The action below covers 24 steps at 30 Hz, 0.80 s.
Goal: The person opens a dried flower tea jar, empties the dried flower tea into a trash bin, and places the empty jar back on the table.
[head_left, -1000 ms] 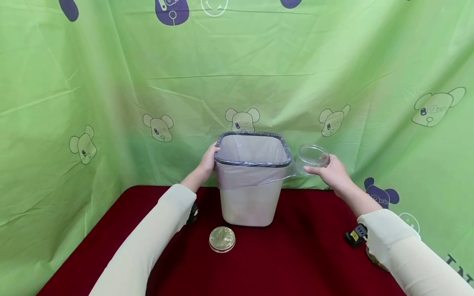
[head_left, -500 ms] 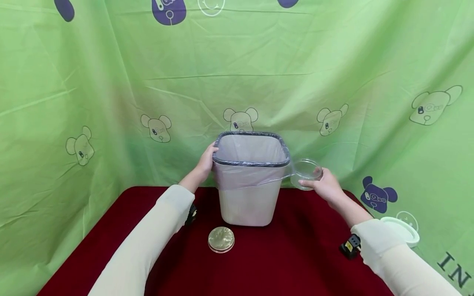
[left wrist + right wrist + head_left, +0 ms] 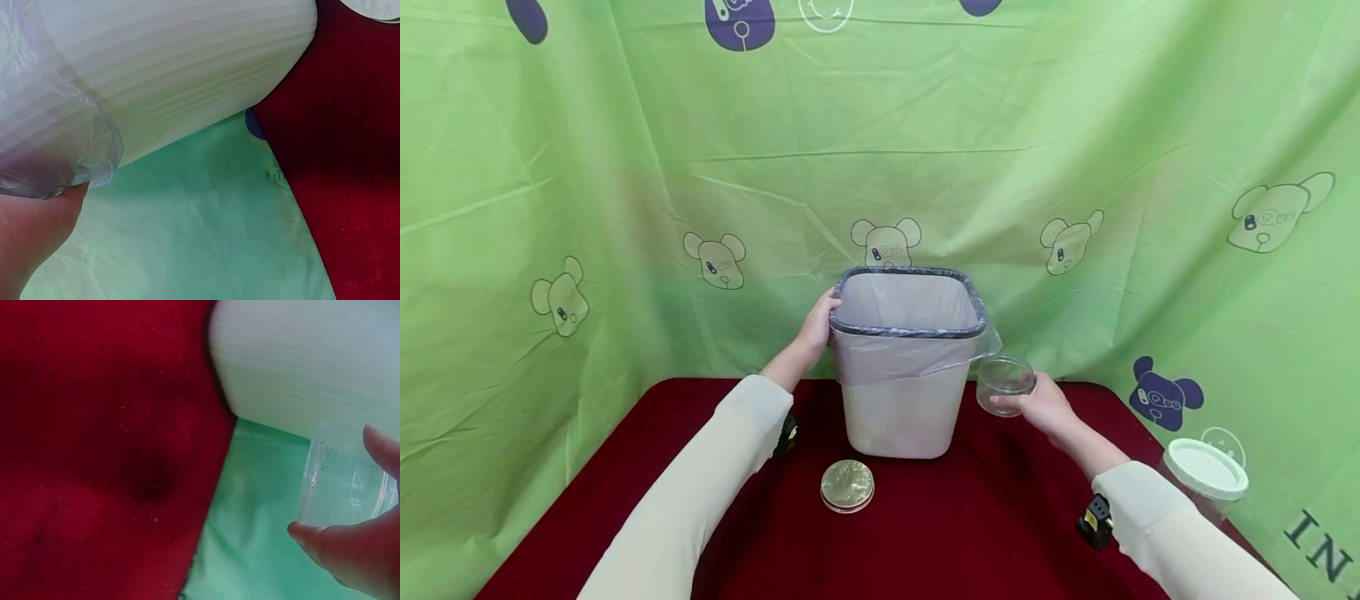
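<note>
The right hand (image 3: 1047, 407), right of centre in the head view, gripped a clear container (image 3: 1006, 379) between thumb and fingers. The container was short, round and colourless, with a smooth see-through wall and a circular rim; in the right wrist view, small dark specks dotted its flat end. It was just beside the right side of the bin (image 3: 902, 417), at the right of the middle of the frame. The left hand (image 3: 816, 321) grasped the bin at the upper left of its rim (most of those fingers were hidden). The bin stood upright at the centre, pale and finely ribbed, with a dark grey rim. A thin translucent liner (image 3: 910, 354) folded down over its upper wall and poked out at the right.

Farther out, a shiny gold disc (image 3: 847, 483) lay below the bin on the dark red desk (image 3: 970, 525). At the lower right stood a jar with a white lid (image 3: 1207, 468), partly behind the sleeve (image 3: 1180, 533). A green printed cloth (image 3: 955, 125) filled the background.
</note>
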Motion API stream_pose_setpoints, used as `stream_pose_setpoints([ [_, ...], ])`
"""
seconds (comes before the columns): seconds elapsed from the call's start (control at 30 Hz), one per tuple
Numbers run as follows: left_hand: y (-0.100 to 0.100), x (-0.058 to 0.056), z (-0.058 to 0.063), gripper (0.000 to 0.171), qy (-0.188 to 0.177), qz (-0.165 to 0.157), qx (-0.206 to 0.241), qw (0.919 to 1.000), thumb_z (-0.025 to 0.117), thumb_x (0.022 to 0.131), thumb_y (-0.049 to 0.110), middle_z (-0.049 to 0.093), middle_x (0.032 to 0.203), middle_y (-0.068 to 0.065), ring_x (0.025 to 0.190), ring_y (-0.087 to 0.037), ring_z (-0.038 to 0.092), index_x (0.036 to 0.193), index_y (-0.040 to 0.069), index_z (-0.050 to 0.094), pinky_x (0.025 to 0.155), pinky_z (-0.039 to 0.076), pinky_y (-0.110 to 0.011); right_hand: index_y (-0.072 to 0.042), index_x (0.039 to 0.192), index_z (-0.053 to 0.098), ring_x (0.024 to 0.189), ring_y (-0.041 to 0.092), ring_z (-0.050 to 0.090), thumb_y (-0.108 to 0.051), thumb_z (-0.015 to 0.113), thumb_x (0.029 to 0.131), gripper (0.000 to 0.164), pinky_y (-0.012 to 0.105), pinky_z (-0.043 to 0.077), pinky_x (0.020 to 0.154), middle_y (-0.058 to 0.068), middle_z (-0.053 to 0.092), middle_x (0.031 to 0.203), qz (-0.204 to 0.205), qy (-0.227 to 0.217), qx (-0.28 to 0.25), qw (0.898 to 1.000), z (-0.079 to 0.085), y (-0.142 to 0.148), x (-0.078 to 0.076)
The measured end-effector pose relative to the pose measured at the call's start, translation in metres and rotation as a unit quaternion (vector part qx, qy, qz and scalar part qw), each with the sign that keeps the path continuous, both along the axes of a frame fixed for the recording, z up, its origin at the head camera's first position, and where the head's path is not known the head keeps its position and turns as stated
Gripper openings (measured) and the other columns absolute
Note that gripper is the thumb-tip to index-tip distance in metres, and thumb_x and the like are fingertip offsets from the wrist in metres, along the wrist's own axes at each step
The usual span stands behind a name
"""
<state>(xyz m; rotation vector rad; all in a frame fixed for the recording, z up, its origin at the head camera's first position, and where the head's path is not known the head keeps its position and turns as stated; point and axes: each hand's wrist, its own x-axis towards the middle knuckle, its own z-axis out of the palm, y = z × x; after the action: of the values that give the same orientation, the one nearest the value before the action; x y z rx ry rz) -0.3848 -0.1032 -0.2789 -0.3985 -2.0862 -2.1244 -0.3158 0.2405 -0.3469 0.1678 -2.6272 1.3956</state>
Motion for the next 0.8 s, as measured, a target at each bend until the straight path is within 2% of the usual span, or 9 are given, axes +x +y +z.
stream_pose_setpoints([
  [0.33,0.001,-0.001,0.000,0.053,0.000,-0.001,0.002,1.0000,0.030,0.087,0.019,0.031,0.137,-0.015,0.122,-0.026,0.029,0.138,0.006,0.025,0.099,0.022,-0.034,0.005,0.102,0.058,0.080,0.017,0.057,-0.012,0.073,0.069,0.040,0.029,0.045,0.070,0.014,0.063,0.091,0.031,-0.022,-0.040,0.998,-0.024,-0.009,0.004],
  [0.57,0.000,0.000,0.000,0.053,-0.001,-0.002,-0.011,0.9999,0.029,0.088,0.021,0.032,0.137,-0.013,0.121,-0.025,0.031,0.139,0.009,0.025,0.099,0.022,-0.035,0.009,0.097,0.058,0.076,0.015,0.056,-0.012,0.074,0.068,0.039,0.028,0.045,0.068,0.011,0.063,0.084,0.021,-0.048,-0.030,0.998,-0.037,-0.014,0.004],
  [0.7,0.000,0.004,0.002,0.053,-0.004,-0.004,-0.017,0.9998,0.029,0.089,0.022,0.030,0.138,-0.012,0.122,-0.025,0.029,0.139,0.009,0.024,0.099,0.021,-0.036,0.012,0.098,0.054,0.079,0.019,0.055,-0.012,0.074,0.069,0.043,0.030,0.045,0.069,0.014,0.061,0.086,0.019,-0.059,-0.019,0.998,-0.045,-0.017,0.004],
  [0.8,-0.001,0.005,0.003,0.052,-0.007,-0.001,-0.020,0.9998,0.029,0.089,0.022,0.029,0.138,-0.012,0.122,-0.025,0.029,0.139,0.009,0.024,0.099,0.020,-0.037,0.015,0.104,0.049,0.083,0.022,0.054,-0.013,0.075,0.069,0.052,0.032,0.044,0.072,0.017,0.059,0.091,0.015,-0.067,-0.005,0.998,-0.051,-0.018,0.004],
])
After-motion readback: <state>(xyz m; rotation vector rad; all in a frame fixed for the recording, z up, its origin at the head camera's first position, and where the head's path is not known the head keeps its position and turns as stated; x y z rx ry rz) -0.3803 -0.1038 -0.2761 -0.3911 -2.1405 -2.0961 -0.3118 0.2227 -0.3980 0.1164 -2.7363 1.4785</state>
